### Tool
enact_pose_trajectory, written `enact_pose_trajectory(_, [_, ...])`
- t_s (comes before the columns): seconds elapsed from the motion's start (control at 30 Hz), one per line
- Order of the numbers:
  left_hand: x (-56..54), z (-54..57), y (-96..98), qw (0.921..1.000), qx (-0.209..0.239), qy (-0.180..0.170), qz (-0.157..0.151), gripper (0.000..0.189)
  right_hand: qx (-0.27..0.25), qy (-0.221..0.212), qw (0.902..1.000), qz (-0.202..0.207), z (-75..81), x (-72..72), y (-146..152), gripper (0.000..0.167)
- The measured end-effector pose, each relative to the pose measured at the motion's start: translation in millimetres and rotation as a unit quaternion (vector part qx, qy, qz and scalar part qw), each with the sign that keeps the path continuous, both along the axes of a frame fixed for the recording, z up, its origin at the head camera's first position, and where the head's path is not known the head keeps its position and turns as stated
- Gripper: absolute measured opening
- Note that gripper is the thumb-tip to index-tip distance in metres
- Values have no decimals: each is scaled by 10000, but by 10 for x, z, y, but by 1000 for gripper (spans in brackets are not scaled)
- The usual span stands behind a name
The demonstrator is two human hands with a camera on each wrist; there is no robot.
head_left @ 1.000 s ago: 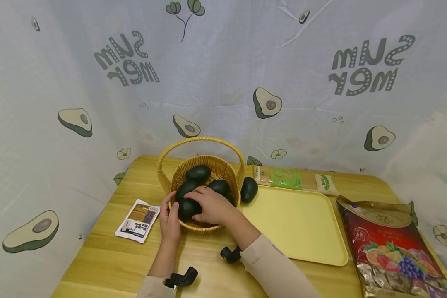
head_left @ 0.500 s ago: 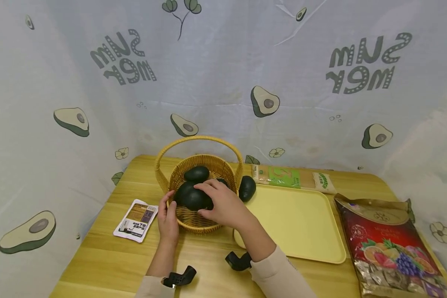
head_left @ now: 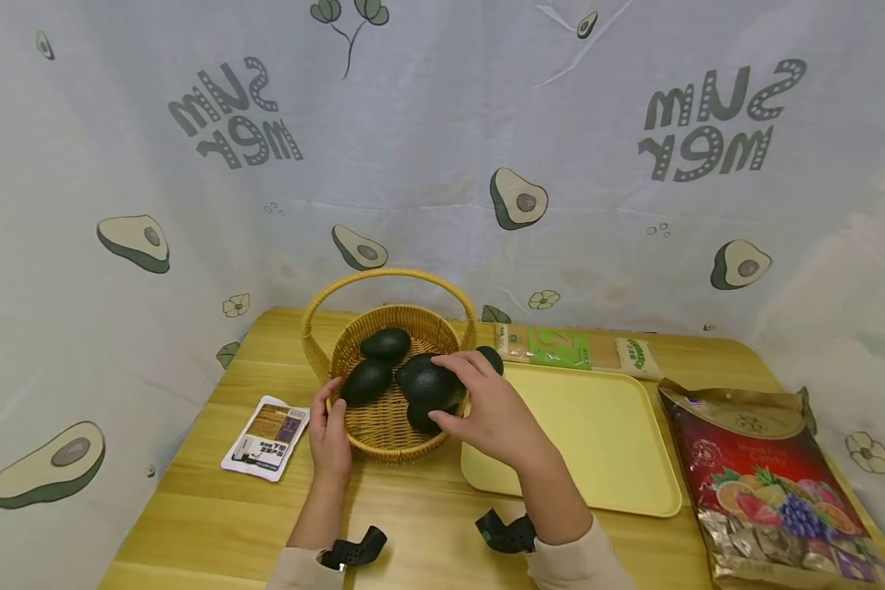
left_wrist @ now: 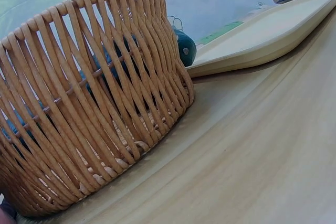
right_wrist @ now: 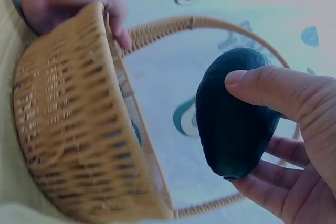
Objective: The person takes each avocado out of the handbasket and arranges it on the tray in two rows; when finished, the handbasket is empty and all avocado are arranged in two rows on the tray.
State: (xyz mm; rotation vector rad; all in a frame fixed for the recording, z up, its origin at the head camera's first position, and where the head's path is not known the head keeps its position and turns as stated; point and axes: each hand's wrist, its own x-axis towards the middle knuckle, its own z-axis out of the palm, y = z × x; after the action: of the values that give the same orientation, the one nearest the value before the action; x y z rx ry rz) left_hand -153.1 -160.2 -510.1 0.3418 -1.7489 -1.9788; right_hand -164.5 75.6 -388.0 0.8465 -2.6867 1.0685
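Note:
My right hand (head_left: 497, 414) grips a dark green avocado (head_left: 426, 382), raised over the right side of the yellow wicker basket (head_left: 387, 453). In the right wrist view, the thumb lies across this avocado (right_wrist: 231, 119) with the fingers beneath it. My left hand (head_left: 330, 434) holds the basket's left rim, thumb on the inside and fingers outside. Two avocados (head_left: 367, 381) lie on the basket's left side, and another avocado (head_left: 422, 418) shows partly under the held one. Beyond the right hand, one more avocado (head_left: 490, 358) sits outside the basket, partly hidden.
A yellow tray (head_left: 575, 434) lies right of the basket, with a long noodle-like packet (head_left: 560, 347) behind it. A red candy bag (head_left: 774, 483) is at the far right. Left of the basket lies a small white pouch (head_left: 267, 438). A printed curtain (head_left: 442, 123) hangs behind the table.
My right hand has lifted an avocado from the basket's front left and carried it to the right, over the basket's right side. The left hand has stayed at the rim.

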Motion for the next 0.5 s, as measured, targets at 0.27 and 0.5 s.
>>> enact_pose_trajectory(0.27, [-2,6,2,10000,19,20,16,37,-138,-109,9990,-422,-66,-52,334,70])
enact_pose_trajectory(0.5, [16,-5,-10,10000,-18,-25,-93,38,-635,-549,9924,-899,-129,-125,598,70])
